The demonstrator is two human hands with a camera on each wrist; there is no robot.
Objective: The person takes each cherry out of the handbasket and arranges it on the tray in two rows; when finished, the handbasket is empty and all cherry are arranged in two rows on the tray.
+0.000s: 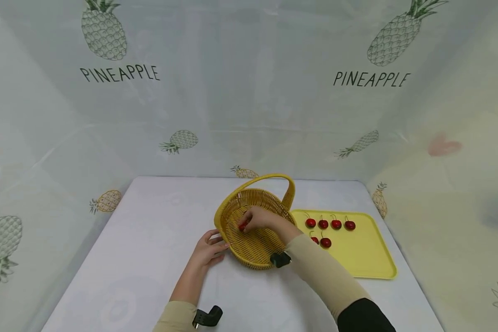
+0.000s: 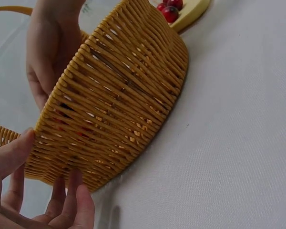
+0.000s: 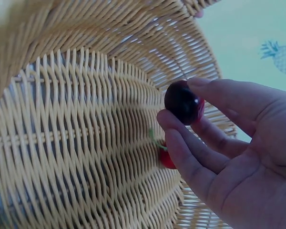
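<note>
A round woven basket (image 1: 253, 265) with an arched handle stands near the middle of the table. My right hand (image 1: 259, 219) reaches down into it. In the right wrist view, thumb and fingers pinch a dark red cherry (image 3: 182, 102) above the woven bottom. Behind those fingers a second red cherry (image 3: 167, 157) with a green stem lies in the basket, partly hidden. At the basket's left side is my left hand (image 1: 209, 249). Its thumb touches the rim, and its other fingers are spread against the outer wall (image 2: 114, 95), as the left wrist view shows.
A yellow tray (image 1: 367, 251) lies just right of the basket, its left part overlapped by the right arm. Several cherries with stems sit on it, among them one at the row's end (image 1: 350, 225). A pineapple-print sheet (image 1: 240, 106) hangs behind the white table (image 1: 157, 221).
</note>
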